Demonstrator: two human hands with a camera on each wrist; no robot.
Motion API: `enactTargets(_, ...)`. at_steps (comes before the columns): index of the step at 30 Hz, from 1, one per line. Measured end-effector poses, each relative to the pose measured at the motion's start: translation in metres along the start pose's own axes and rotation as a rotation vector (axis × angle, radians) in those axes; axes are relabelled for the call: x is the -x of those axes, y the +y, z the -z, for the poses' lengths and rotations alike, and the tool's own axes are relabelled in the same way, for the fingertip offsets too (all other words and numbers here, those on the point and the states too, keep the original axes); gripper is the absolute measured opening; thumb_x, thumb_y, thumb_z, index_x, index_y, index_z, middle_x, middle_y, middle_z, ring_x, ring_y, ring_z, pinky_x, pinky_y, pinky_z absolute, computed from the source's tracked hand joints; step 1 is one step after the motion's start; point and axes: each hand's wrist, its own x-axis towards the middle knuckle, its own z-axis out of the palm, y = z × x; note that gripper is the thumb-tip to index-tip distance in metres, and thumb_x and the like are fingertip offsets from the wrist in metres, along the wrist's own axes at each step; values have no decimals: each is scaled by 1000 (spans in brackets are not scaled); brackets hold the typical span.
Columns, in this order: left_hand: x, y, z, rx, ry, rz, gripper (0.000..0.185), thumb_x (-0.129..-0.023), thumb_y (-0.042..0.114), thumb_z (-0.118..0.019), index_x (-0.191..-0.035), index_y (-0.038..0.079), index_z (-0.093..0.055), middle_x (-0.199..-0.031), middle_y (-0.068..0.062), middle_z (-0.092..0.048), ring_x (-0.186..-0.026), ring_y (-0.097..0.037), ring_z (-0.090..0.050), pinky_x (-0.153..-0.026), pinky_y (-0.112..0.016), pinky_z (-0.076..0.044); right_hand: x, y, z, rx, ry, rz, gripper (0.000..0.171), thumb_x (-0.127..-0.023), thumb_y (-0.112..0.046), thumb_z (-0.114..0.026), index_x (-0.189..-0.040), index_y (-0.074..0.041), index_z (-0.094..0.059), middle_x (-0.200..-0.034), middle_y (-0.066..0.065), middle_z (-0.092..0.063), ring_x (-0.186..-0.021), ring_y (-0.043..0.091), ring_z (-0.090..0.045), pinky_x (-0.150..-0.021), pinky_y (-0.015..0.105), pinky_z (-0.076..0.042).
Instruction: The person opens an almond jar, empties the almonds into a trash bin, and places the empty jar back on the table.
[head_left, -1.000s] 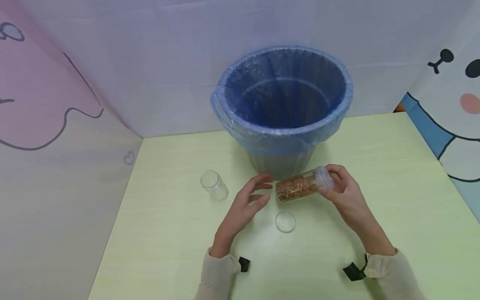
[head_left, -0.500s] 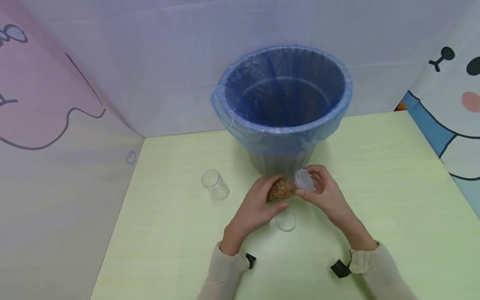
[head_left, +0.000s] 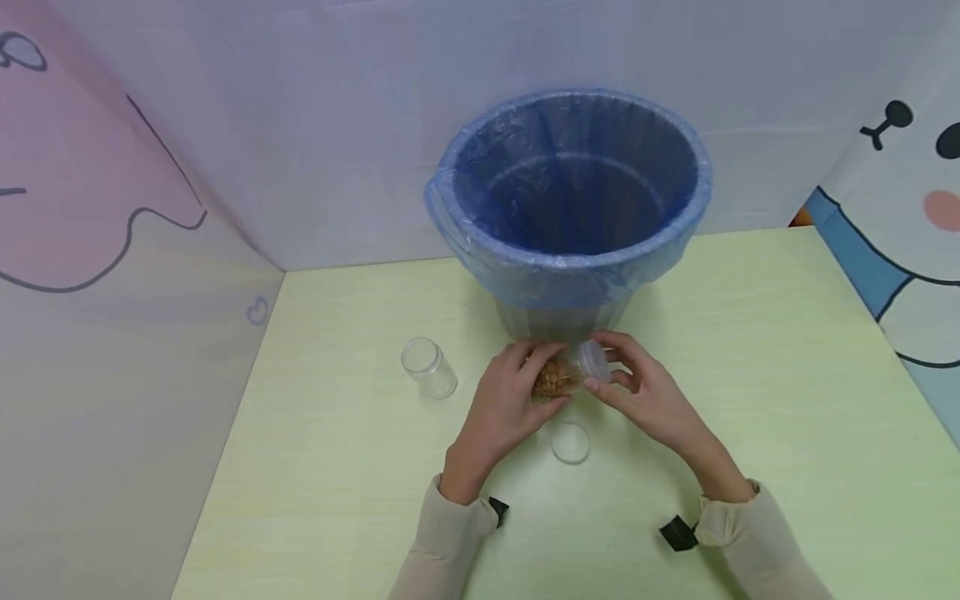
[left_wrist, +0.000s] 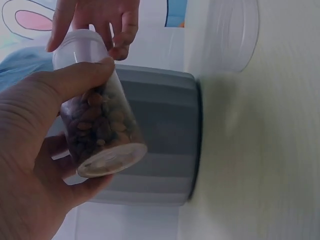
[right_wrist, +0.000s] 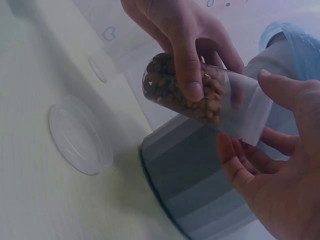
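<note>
A clear plastic jar (head_left: 573, 367) part-filled with small brown nut-like pieces (left_wrist: 102, 120) is tilted on its side, in front of the bin. My left hand (head_left: 504, 396) grips its bottom half, thumb on one side and fingers on the other. At the capped end, my right hand (head_left: 648, 396) has thumb and fingertips round the translucent lid (head_left: 594, 361). A loose clear round lid (head_left: 570, 442) lies on the table just below the hands. To the left of my left hand is an empty clear jar (head_left: 429, 367) without a lid.
A grey bin (head_left: 558, 321) lined with a blue plastic bag (head_left: 570, 279) stands at the back of the pale green table (head_left: 337, 467), right behind the hands. White fabric (head_left: 337, 133) hangs behind, with printed cartoon panels (head_left: 915, 250) at the sides.
My right hand has brought the filled jar leftward, and my left hand, empty a second ago, has taken hold of its bottom half. The loose lid and empty jar have stayed put.
</note>
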Motion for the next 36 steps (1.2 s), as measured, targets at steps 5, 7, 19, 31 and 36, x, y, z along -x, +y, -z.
enactTargets(5, -2, 0, 6, -132, 41, -64, 68, -78, 31, -94, -137, 19, -62, -123, -4, -64, -108, -25, -65, -86, -42, -56, 0, -2, 3, 70, 3, 15, 52, -101, -6, -67, -150, -4, -48, -143, 16, -54, -116, 2, -58, -88, 16, -56)
enactTargets(7, -3, 0, 8, -161, 55, -79, 68, -78, 31, -94, -137, 20, -63, -123, -4, -65, -108, -25, -66, -86, -41, -57, -1, -2, 3, 72, 4, 25, 52, -101, -6, -67, -149, -5, -49, -142, 17, -54, -117, 2, -58, -88, 16, -56)
enactTargets(19, -2, -5, 10, -113, 57, -66, 67, -70, 32, -98, -133, 25, -73, -119, 3, -74, -101, -21, -72, -88, -35, -59, 2, 6, -15, 98, 65, 223, 53, -96, 6, -68, -146, 2, -52, -137, 17, -53, -117, 2, -52, -91, 12, -53)
enactTargets(31, 2, -12, 9, 9, 26, -29, 61, -71, 28, -97, -128, 24, -76, -112, 5, -77, -82, -12, -75, -68, -27, -59, 1, 13, -25, 286, 132, 411, 52, -102, -33, -62, -141, 1, -59, -133, 18, -58, -114, 6, -58, -92, 11, -50)
enactTargets(36, 2, -13, 15, 20, -5, -15, 62, -70, 29, -98, -128, 25, -77, -112, 5, -77, -85, -11, -76, -63, -26, -58, 0, 11, -27, 321, 116, 495, 61, -103, -44, -52, -141, 4, -59, -131, 20, -58, -116, 13, -57, -90, 17, -50)
